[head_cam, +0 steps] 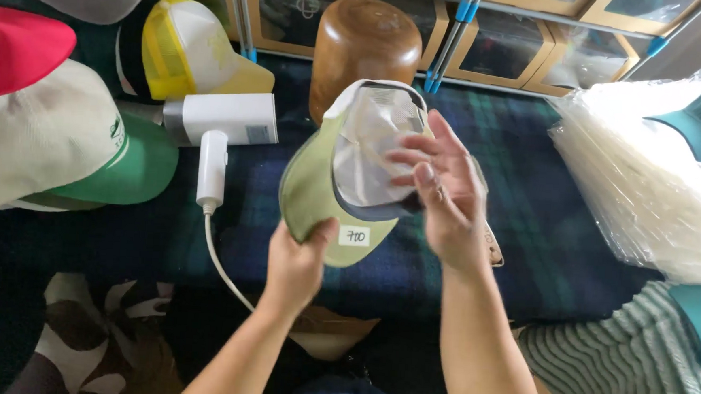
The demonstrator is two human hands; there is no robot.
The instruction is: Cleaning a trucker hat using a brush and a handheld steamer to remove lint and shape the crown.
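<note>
Cap: an olive-green cap point(318, 191) with a pale lining is held upside down above the dark plaid cloth point(529, 192), its brim pointing toward the person and its open crown turned up and away. A small white sticker sits on the underside of the brim; white paper stuffing shows inside the crown.
Left hand: the left hand point(296, 263) is closed on the cap, pinching the brim's near edge, thumb on top of the brim just beside the sticker, the other fingers beneath it. The cap rises up and away from this grip.
Right hand: the right hand point(440, 198) is spread, fingers loosely extended, at the crown's right side. The fingertips lie over the pale lining and the paper; whether they press on it or only hover I cannot tell. It clasps nothing.
Behind the cap: a rounded brown wooden form point(364, 40) stands upright just beyond the crown.
To the left: a white handheld appliance point(221, 124) with a cord lies on the cloth; beyond it are a yellow mesh cap point(185, 45), a cream cap with a green brim point(54, 142) and a red cap point(15, 51).
To the right: a stack of clear plastic bags point(651, 183), well apart from both hands.
</note>
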